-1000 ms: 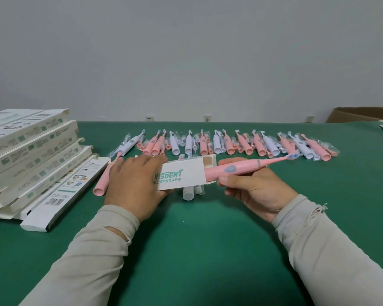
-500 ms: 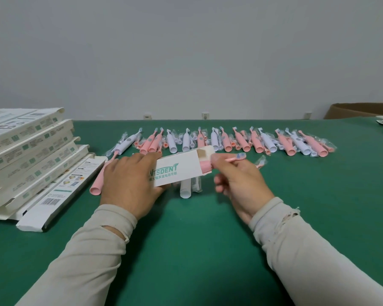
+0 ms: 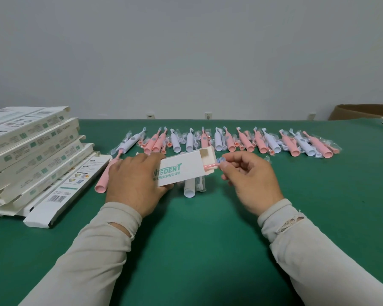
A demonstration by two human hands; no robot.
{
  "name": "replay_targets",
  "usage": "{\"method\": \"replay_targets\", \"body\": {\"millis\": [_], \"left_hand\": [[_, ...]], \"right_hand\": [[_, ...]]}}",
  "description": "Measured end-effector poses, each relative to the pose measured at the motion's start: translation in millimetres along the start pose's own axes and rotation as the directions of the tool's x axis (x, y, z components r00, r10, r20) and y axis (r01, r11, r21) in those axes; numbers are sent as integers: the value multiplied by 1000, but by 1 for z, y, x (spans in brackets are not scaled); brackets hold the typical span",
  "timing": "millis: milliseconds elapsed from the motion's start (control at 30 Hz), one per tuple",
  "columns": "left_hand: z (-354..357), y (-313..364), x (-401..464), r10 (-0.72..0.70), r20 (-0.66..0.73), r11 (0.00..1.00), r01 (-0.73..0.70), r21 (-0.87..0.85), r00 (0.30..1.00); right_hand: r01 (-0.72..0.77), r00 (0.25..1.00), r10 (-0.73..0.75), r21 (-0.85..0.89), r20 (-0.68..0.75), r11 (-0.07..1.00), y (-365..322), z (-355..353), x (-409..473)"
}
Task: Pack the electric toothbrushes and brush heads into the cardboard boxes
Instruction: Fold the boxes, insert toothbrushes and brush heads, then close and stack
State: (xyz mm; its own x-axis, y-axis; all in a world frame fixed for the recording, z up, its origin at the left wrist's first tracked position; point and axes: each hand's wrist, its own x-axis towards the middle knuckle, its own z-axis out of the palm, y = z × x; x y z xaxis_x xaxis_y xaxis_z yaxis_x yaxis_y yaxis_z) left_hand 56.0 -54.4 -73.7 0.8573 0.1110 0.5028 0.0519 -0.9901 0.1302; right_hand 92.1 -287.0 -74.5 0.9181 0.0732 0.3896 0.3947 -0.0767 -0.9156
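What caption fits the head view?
Left hand holds box; right hand pushes pink toothbrush in.

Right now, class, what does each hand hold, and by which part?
Left hand grips the cardboard box by its closed end; right hand pinches the pink toothbrush near its bristles.

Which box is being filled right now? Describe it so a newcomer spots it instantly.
Start at the green table, then look between the two hands at its middle. The left hand grips a white box with green lettering. Unlike the stacked boxes at the left, it has an open end with a pink toothbrush sticking out.
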Motion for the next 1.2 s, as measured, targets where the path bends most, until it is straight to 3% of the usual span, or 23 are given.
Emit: {"method": "replay_targets", "body": {"millis": [200,367,533,667,833,967,1200], "left_hand": [[0,1,-2,22,-45,1000,-23,-19,999],[-1,2,-2,39,-40,998,-40,-41,998],[-2,6,-3,80,-77,991,-87,-100,994],[-7,1,1,-8,-104,998,2,-59,995],[-3,-7,2,-85,60,978,95,-185,995],[-2,-6,5,-86,16,982,87,-168,996],[-3,-5,4,-85,0,990,84,-110,996]], "right_hand": [[259,963,-222,-301,153,918,1,6,-7],[160,973,-121,-200,194,967,-2,4,-9],[246,963,-200,-282,183,927,-1,8,-10],[257,966,-236,-278,106,926,-4,1,-5],[180,983,-181,-179,12,967,-4,2,-6],[145,987,-150,-78,-64,986,-6,7,-8],[-23,1000,20,135,18,991,-8,2,-3]]}}
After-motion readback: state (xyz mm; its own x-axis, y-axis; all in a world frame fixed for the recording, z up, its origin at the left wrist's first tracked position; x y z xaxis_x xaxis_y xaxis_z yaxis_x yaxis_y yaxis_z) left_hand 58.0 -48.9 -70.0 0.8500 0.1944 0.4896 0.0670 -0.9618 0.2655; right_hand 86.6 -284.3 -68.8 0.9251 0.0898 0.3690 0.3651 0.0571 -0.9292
